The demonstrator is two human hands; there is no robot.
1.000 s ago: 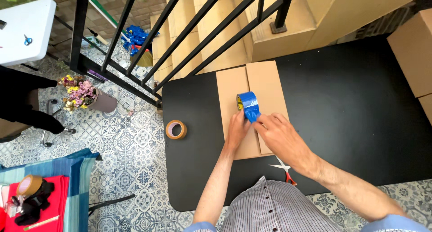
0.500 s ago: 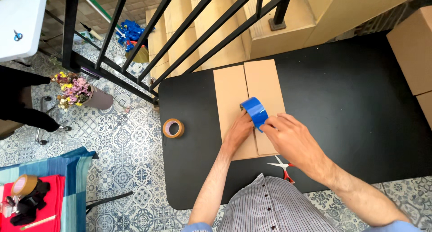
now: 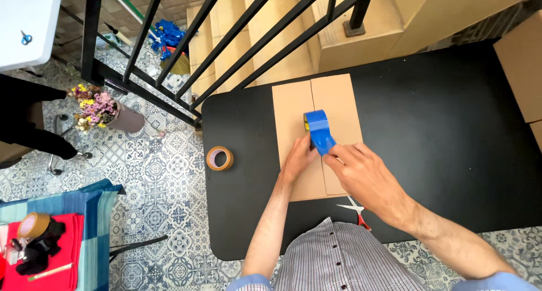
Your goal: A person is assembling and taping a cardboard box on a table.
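Note:
A closed brown cardboard box lies on a black table, its two flaps meeting in a centre seam. My right hand grips a blue tape dispenser that rests on the seam near the box's middle. My left hand lies flat on the box just left of the seam, fingers pressed beside the dispenser. Whether tape lies along the seam cannot be told.
A brown tape roll sits at the table's left edge. Red-handled scissors lie near the front edge. More cardboard is at the right. Black railing, stairs, a flower pot and a tiled floor lie to the left.
The dispenser has moved along the box's seam with my right hand. My left hand has stayed flat on the box beside the seam. The camera has shifted slightly.

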